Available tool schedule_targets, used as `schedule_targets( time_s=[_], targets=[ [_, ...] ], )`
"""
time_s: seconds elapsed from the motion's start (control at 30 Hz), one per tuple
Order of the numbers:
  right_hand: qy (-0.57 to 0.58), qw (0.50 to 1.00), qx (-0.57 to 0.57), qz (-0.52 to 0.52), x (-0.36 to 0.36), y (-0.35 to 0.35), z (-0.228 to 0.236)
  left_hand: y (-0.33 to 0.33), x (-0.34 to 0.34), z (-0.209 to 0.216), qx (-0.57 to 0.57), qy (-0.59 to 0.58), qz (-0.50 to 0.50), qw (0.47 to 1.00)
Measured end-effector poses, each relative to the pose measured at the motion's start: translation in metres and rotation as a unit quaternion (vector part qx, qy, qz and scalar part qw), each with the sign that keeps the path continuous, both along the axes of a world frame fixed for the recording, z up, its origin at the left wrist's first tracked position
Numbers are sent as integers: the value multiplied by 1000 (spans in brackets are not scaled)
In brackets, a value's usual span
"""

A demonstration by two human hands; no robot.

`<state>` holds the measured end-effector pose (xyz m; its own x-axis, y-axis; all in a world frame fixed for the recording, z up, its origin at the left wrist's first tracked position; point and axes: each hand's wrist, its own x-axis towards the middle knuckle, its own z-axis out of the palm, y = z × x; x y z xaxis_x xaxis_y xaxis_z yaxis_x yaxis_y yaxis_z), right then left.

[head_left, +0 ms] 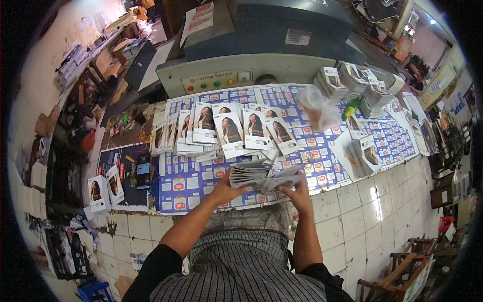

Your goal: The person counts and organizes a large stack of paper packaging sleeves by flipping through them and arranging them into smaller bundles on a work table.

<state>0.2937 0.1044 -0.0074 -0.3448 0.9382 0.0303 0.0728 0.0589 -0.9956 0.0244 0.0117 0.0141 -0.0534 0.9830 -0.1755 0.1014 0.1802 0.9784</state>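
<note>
Between my two hands is a stack of white booklets, fanned apart over the near edge of the table. My left hand closes on the stack's left end, thumb along its near side. At the other end, my right hand grips the loosened booklets, its fingers partly hidden behind them. Just beyond lies a spread heap of like booklets, their covers showing a person with long dark hair. The table top is covered with blue printed sheets.
A grey machine with coloured buttons stands behind the table. Stacked booklets, a clear plastic bag and a green bottle are at the back right. A phone lies left; more booklets lie right. A wooden rack stands lower right.
</note>
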Motion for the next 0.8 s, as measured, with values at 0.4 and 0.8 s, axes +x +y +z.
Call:
schedule_targets(
  time_s=[0.4, 0.8],
  targets=[
    [136, 974, -135, 121, -48, -23, 35, -13, -10, -10, 39, -24, 143, 989],
    [217, 939, -220, 153, -52, -29, 70, -39, -53, -11, -120, -55, 272, 953]
  ],
)
